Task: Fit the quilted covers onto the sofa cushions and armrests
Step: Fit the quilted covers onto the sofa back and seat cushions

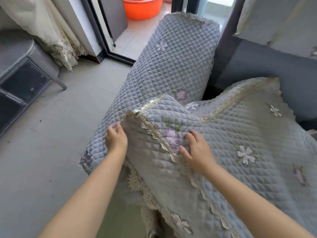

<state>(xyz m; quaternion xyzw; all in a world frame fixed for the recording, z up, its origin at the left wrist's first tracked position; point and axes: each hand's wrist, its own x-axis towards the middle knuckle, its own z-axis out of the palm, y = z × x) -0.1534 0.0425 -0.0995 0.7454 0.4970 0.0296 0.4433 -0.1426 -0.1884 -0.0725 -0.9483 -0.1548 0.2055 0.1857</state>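
**Seat cover bunched against the armrest**

Two bare forearms reach in from below. The right hand [197, 150] lies flat with straight fingers on the seat cover [231, 134], beside its lace trim [164, 141] and an embroidered purple flower [171, 136]. The left hand [115, 138] curls its fingers onto the cover's raised corner, just beside the armrest [171, 66], which already wears its own quilted cover. Beyond the armrest stands an orange tub [142, 7]. The cover looks soft, thick and floppy, light enough to tug; gripping the trimmed edge near the corner seems best, since the lace may tear.
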